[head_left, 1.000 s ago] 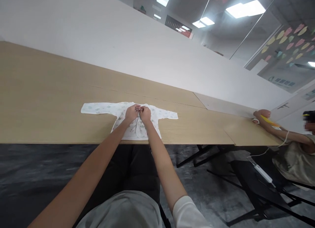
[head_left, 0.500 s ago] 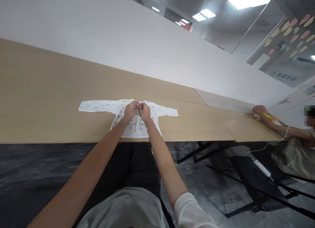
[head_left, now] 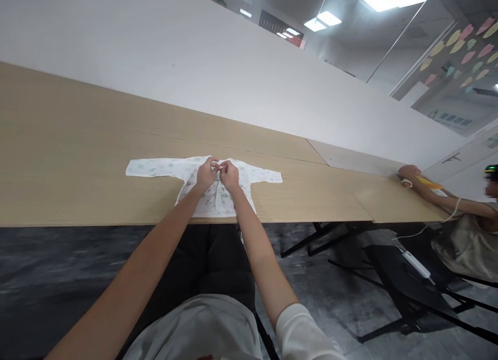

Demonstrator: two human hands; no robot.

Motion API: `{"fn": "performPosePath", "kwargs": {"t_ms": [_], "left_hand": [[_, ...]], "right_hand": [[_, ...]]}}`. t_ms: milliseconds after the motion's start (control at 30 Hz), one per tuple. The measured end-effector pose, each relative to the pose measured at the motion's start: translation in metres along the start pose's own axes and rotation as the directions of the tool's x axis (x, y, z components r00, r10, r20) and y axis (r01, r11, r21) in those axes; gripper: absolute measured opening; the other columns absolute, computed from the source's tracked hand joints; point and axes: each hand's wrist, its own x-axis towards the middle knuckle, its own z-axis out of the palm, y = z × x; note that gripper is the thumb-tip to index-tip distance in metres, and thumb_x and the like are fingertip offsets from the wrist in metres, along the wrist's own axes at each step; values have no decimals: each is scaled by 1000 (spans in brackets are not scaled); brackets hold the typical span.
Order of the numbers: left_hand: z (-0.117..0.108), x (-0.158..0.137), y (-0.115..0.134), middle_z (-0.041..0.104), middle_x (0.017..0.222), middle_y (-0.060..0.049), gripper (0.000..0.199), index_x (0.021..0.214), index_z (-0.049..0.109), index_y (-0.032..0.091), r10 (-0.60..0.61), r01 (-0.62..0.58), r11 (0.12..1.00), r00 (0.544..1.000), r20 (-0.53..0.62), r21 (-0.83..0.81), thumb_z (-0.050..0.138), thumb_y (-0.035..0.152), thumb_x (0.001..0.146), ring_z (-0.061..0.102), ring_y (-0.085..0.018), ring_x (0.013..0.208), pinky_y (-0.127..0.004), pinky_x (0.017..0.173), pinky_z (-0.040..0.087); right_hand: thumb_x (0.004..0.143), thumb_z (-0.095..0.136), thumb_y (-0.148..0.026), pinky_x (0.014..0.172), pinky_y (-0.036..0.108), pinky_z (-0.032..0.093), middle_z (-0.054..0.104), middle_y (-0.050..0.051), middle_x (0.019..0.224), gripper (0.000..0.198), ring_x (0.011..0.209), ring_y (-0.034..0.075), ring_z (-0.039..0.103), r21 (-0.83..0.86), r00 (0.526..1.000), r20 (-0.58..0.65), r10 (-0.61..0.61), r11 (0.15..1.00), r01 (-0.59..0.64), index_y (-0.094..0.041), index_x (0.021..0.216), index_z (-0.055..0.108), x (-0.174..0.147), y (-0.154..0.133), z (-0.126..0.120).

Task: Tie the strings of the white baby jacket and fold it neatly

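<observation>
A small white baby shirt [head_left: 241,194] with a faint coloured print lies flat on the table, its two sleeves spread to the sides. My left hand [head_left: 207,174] pinches the front opening near the neckline. Close against it, my right hand [head_left: 229,174] grips the other edge of the same opening, fingertips pressed together. The fingers of both hands nearly touch and cover whatever fastening is between them. Below them, a button placket runs down to the hem.
The long wooden table [head_left: 78,142] runs along a white partition [head_left: 194,69]. At the far right another person's arm [head_left: 439,194] rests on the table. A black chair [head_left: 400,277] with a white power strip [head_left: 416,264] stands below the table on the right.
My hands stay at the neckline with only slight finger movement. The shirt lies as before. The view has shifted a little.
</observation>
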Motion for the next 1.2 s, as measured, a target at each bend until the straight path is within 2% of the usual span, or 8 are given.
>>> {"fn": "performPosePath", "kwargs": {"t_ms": [300, 467, 633, 800, 1100, 1200], "left_hand": [[0, -1, 2, 74, 97, -6, 29, 106, 60, 18, -6, 6, 1000, 1000, -4, 23, 52, 22, 78, 67, -20, 88, -32, 85, 49], [-2, -1, 1, 73, 97, -6, 30, 104, 60, 19, 31, -31, 1000, 1000, -5, -3, 51, 20, 76, 67, -20, 91, -32, 87, 48], [-1, -1, 2, 73, 96, -5, 29, 101, 61, 20, 14, -14, 1000, 1000, -1, -22, 51, 19, 74, 67, -19, 88, -31, 85, 49], [0, 0, 2, 73, 95, -5, 26, 96, 63, 19, 10, -11, 997, 1000, -3, -76, 52, 21, 73, 67, -18, 87, -30, 84, 50], [1, 3, -2, 74, 95, -6, 22, 90, 64, 19, 28, -31, 992, 999, -27, -121, 55, 20, 70, 68, -19, 89, -29, 82, 51], [1, 2, -3, 74, 91, -5, 24, 94, 64, 19, 36, -35, 991, 999, 6, -128, 57, 23, 71, 69, -19, 88, -30, 82, 51]], "right_hand": [[83, 45, -6, 76, 25, 46, 62, 0, 78, 22, 74, 16, 59, -11, 1000, -6, -9, 1000, 9, -18, 93, 60, 0, 2, 1], [79, 46, -5, 77, 25, 46, 59, -2, 74, 23, 73, 16, 58, -15, 1000, -7, 2, 1000, -2, -19, 92, 59, 1, 3, 1], [79, 48, -7, 76, 25, 47, 57, -4, 68, 20, 70, 16, 58, 12, 999, -36, 36, 999, -35, -21, 90, 58, 1, 3, 1], [79, 50, -8, 76, 25, 48, 60, -5, 68, 21, 71, 15, 61, 39, 994, -68, 83, 996, -80, -23, 91, 58, 0, 2, 1], [81, 49, -9, 79, 25, 51, 67, -3, 72, 27, 74, 16, 66, 26, 995, -50, 89, 996, -88, -21, 101, 62, -1, -1, -2], [82, 50, -8, 82, 25, 51, 72, -2, 79, 29, 81, 16, 69, 50, 996, -16, 86, 995, -85, -22, 103, 62, -2, -2, -3]]}}
